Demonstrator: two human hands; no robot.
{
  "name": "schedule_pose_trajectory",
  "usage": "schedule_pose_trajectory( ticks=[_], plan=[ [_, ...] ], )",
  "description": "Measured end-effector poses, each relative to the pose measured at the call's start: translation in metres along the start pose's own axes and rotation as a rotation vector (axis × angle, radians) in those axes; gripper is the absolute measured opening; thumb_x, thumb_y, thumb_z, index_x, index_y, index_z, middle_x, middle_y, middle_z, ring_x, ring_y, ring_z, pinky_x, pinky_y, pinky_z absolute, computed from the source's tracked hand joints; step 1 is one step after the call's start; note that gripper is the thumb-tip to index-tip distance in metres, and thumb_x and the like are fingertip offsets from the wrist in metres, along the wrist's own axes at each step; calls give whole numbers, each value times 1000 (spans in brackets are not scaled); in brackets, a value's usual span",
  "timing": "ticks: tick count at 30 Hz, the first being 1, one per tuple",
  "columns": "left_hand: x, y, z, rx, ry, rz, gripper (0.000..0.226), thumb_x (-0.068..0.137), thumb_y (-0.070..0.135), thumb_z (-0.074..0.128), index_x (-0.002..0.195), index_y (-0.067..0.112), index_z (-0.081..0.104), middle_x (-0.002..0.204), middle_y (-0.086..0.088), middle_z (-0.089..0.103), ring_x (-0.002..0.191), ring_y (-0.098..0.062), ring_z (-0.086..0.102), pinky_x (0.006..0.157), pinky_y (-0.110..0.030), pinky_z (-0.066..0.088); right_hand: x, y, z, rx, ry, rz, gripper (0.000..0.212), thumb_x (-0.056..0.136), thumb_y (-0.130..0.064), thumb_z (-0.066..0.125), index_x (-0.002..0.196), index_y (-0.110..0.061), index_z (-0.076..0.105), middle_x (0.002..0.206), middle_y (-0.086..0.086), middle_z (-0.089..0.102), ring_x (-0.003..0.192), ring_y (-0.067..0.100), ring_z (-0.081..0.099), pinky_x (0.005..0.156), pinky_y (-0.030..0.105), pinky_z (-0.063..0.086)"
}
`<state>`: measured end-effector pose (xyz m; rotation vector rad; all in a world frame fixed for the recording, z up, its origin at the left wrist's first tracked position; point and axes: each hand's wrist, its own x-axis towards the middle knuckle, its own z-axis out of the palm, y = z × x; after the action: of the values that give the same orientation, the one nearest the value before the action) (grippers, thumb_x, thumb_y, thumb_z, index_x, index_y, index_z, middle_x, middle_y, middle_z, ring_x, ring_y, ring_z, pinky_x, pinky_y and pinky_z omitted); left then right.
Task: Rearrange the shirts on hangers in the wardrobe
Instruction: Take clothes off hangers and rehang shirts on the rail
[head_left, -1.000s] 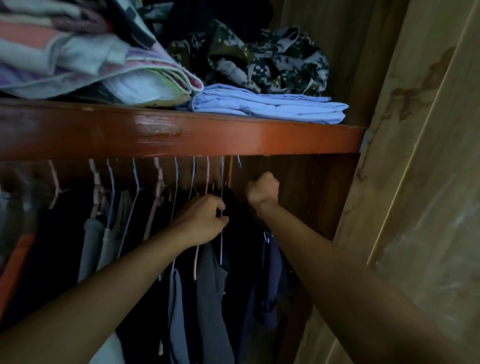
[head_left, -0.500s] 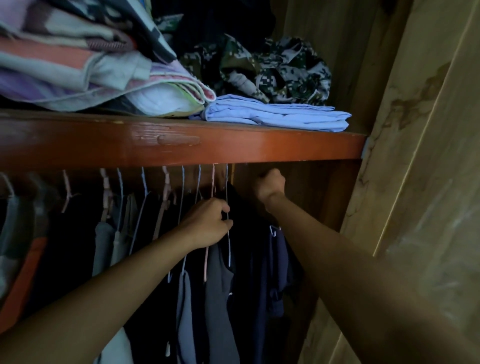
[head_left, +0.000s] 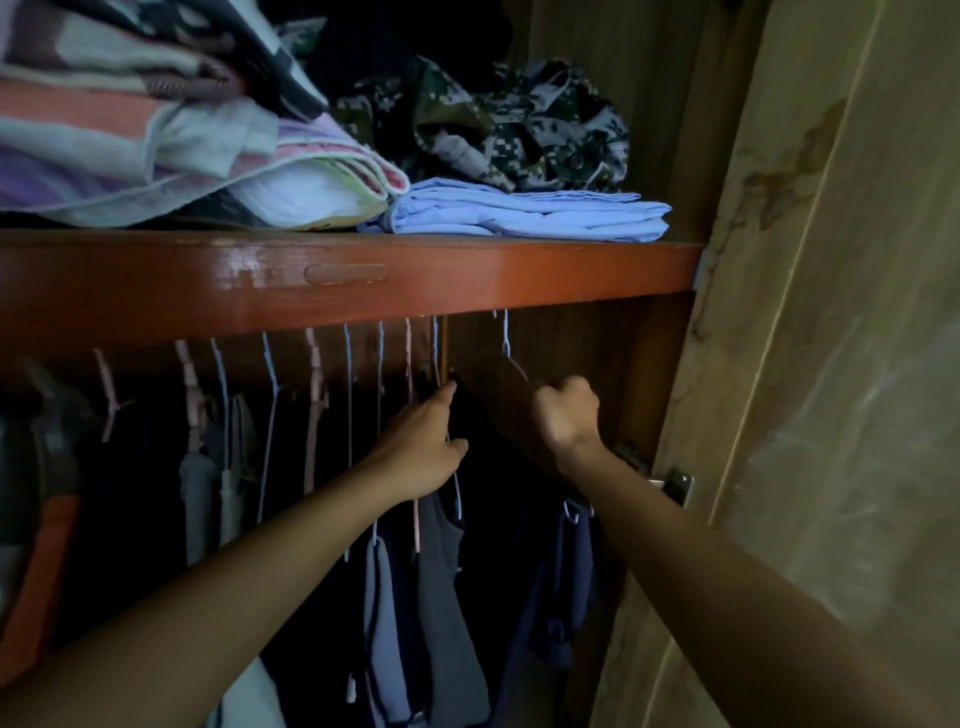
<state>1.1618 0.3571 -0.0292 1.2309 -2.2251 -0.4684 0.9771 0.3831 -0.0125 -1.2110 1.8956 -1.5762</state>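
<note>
Several shirts on thin blue and pink hangers (head_left: 349, 384) hang in the dim space under a red-brown shelf (head_left: 467, 280). My left hand (head_left: 423, 447) reaches in among them and grips the wire of a hanger carrying a grey top (head_left: 441, 582). My right hand (head_left: 566, 413) is curled around the neck of a light blue hanger (head_left: 506, 343) at the far right, which carries a dark navy garment (head_left: 571, 571). The rail itself is hidden behind the shelf edge.
On the shelf lie folded blankets (head_left: 156, 145), a folded light blue shirt (head_left: 519, 215) and camouflage clothing (head_left: 509, 130). The wardrobe's wooden side wall (head_left: 670, 389) and an open door (head_left: 831, 364) with a metal hinge (head_left: 675, 483) close in on the right.
My right hand has moved its hanger to the right, away from the cluster, opening a gap. My left hand stays on the hangers. The view has tilted so the shelf sits lower.
</note>
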Motion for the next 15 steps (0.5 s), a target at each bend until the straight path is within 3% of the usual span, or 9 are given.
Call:
schedule_pose_trajectory(
  ticks=[2, 4, 7, 8, 9, 11, 13, 15],
  plan=[
    [5, 5, 5, 14, -14, 12, 78, 95, 23, 60, 157, 16, 13, 155, -11, 37, 141, -25, 38, 106, -23, 30, -11, 4, -14, -5, -41, 27, 11, 90, -21, 65, 87, -11, 62, 102, 16, 67, 93, 33, 66, 80, 44, 55],
    [10, 11, 11, 5, -28, 18, 82, 95, 23, 61, 158, 17, 7, 157, -10, 34, 138, -23, 41, 100, -20, 30, -22, 9, -28, 11, -86, 56, 14, 91, -23, 68, 88, -9, 68, 95, 13, 70, 88, 30, 68, 79, 45, 57],
    [18, 15, 16, -25, -40, 21, 91, 95, 22, 63, 157, 24, -4, 147, -14, 47, 99, -12, 59, 84, -24, 39, -43, 15, -49, 25, -123, 79, 15, 91, -25, 68, 86, -12, 75, 85, 8, 72, 80, 22, 69, 72, 39, 58],
    [19, 16, 17, -30, -45, 26, 91, 95, 22, 62, 157, 25, -5, 147, -15, 46, 100, -13, 58, 85, -25, 40, -50, 16, -57, 36, -120, 85, 16, 90, -26, 69, 83, -14, 75, 79, 5, 71, 74, 19, 68, 65, 34, 56],
    [19, 18, 20, -40, -56, 29, 89, 96, 21, 61, 157, 26, -4, 152, -13, 41, 117, -17, 55, 92, -25, 39, -57, 18, -65, 46, -111, 91, 17, 90, -26, 70, 79, -14, 75, 72, 2, 69, 67, 15, 65, 59, 30, 52],
    [15, 24, 25, -72, -85, 57, 83, 97, 21, 59, 157, 27, 2, 160, -7, 26, 144, -21, 32, 112, -31, 30, -70, 20, -81, 53, -87, 96, 21, 89, -25, 70, 72, -14, 73, 57, -5, 62, 53, 7, 59, 49, 21, 44],
    [8, 33, 33, -97, -105, 113, 75, 99, 22, 57, 157, 27, 10, 162, -3, 22, 148, -20, 23, 118, -34, 24, -83, 21, -100, 62, -69, 99, 23, 89, -22, 70, 69, -12, 71, 48, -9, 58, 45, 2, 56, 43, 16, 41],
    [0, 47, 40, -95, -107, 175, 64, 99, 23, 56, 155, 24, 25, 157, -3, 33, 144, -20, 31, 117, -37, 30, -96, 23, -119, 32, -57, 82, 27, 88, -25, 72, 62, -15, 68, 49, -7, 57, 47, 6, 53, 45, 19, 40]
  ],
)
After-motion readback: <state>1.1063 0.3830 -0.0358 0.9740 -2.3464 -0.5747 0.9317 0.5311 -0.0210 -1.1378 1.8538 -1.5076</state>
